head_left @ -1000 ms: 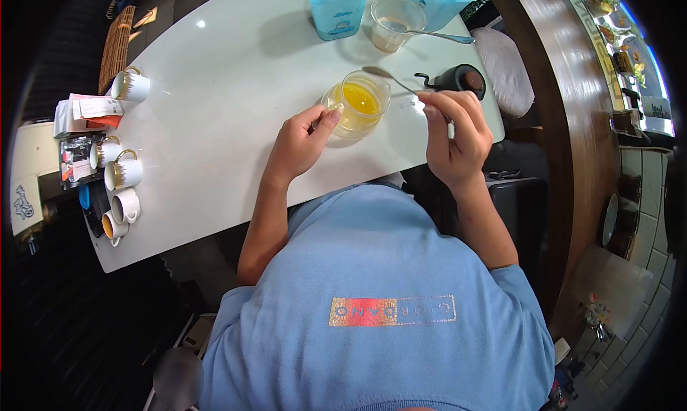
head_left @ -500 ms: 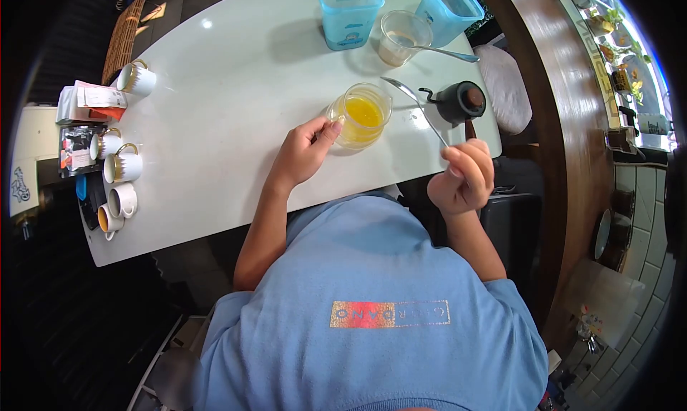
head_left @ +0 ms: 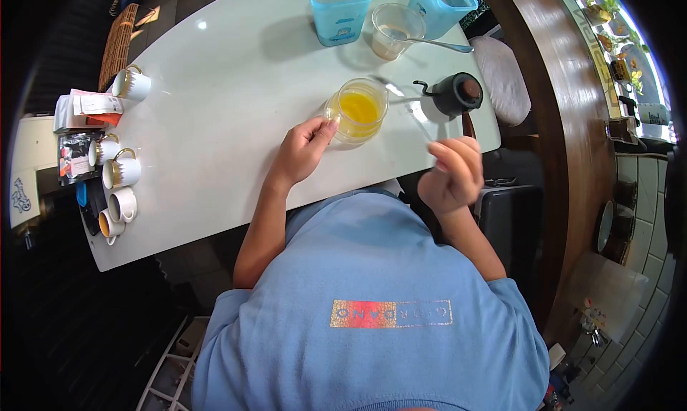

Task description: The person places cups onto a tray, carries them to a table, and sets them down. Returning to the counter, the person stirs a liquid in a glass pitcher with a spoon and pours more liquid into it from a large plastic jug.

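Note:
A clear glass cup (head_left: 358,112) with yellow liquid stands on the white table (head_left: 215,125). My left hand (head_left: 306,150) grips its near left side, thumb and fingers closed there. To the right, my right hand (head_left: 452,173) pinches the handle end of a metal spoon (head_left: 422,119). The spoon is smeared by motion, and its bowl end points up and left, just right of the cup's rim. A small black gooseneck kettle (head_left: 456,94) with a brown lid knob sits beyond my right hand.
At the back stand two blue plastic containers (head_left: 339,14) and a clear plastic cup (head_left: 392,33) with a spoon (head_left: 447,46) resting in it. Several mugs (head_left: 122,170) and packets (head_left: 84,109) line the left edge. A wooden beam (head_left: 554,125) runs along the right.
My right hand has shifted slightly left with the spoon, whose bowl has come closer to the cup's rim. My left hand keeps its hold on the cup.

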Available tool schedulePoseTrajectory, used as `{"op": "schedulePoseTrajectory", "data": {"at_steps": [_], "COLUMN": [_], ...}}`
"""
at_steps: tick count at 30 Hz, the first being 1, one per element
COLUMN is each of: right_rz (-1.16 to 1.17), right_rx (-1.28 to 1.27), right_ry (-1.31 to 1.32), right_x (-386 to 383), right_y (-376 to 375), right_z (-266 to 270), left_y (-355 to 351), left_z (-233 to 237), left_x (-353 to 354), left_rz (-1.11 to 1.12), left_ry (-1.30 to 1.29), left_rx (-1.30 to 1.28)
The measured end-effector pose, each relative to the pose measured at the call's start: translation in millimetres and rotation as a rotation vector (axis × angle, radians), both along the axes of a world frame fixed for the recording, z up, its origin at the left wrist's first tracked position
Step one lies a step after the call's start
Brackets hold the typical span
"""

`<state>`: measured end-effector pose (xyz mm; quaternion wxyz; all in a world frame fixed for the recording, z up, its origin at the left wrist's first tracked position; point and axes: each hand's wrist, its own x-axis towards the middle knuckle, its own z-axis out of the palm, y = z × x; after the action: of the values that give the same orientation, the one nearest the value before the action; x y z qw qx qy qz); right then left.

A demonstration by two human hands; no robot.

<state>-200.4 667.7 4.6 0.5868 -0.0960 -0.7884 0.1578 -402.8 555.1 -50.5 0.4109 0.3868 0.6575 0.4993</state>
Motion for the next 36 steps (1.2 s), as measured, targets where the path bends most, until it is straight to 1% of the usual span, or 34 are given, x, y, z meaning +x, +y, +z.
{"op": "schedulePoseTrajectory", "data": {"at_steps": [1, 3, 7, 9, 10, 11, 13, 14, 16, 17, 20, 21, 23, 25, 27, 32, 34, 35, 36], "right_rz": [-0.007, 0.007, -0.043, -0.026, -0.057, -0.051, -0.162, -0.177, -0.337, -0.351, -0.583, -0.593, -0.686, -0.693, -0.670, -0.680, -0.732, -0.729, -0.809], "right_rx": [0.023, -0.025, -0.042, -0.257, -0.407, -0.496, -0.717, -0.712, -0.904, -0.899, -0.992, -0.995, -1.013, -1.040, -1.047, -1.049, -1.039, -1.037, -1.002], "right_ry": [-0.156, -0.145, -0.121, 0.037, 0.098, 0.302, 0.683, 0.688, 0.803, 0.808, 0.746, 0.750, 0.522, 0.544, 0.482, 0.464, 0.487, 0.487, 0.335], "right_x": [-3, -3, 6, 10, 20, 24, 35, 44, 69, 79, 90, 90, 94, 88, 83, 76, 70, 73, 76], "right_y": [2, 1, -7, -7, -11, -11, -13, -10, -3, 0, 15, 19, 28, 36, 38, 47, 51, 52, 53], "right_z": [-5, -13, -5, -16, -18, -19, -14, -16, -26, -34, -62, -72, -92, -102, -106, -116, -115, -121, -125], "left_y": [1, 1, 2, 2, 4, 4, 6, 6, 7, 8, 12, 13, 15, 17, 18, 20, 24, 24, 23], "left_z": [-2, -2, -6, -11, -13, -13, -12, -13, -17, -18, -20, -21, -22, -22, -23, -21, -12, -12, -14], "left_x": [0, 2, 2, 1, 2, 4, 8, 7, 5, 6, 6, 7, 8, 5, 4, 7, 17, 15, 14], "left_rz": [0.005, -0.003, -0.009, -0.027, -0.027, -0.038, -0.029, -0.045, -0.096, -0.111, -0.105, -0.083, -0.070, -0.084, -0.095, -0.082, 0.038, 0.039, 0.014], "left_ry": [-0.005, -0.020, -0.045, -0.048, -0.055, -0.059, -0.073, -0.074, -0.061, -0.063, -0.008, -0.011, -0.017, -0.005, -0.006, -0.016, -0.070, -0.069, -0.066], "left_rx": [0.019, 0.030, 0.010, 0.007, 0.009, 0.003, 0.043, 0.042, -0.050, -0.052, -0.083, -0.040, 0.003, 0.018, 0.014, 0.033, 0.101, 0.104, 0.086]}}
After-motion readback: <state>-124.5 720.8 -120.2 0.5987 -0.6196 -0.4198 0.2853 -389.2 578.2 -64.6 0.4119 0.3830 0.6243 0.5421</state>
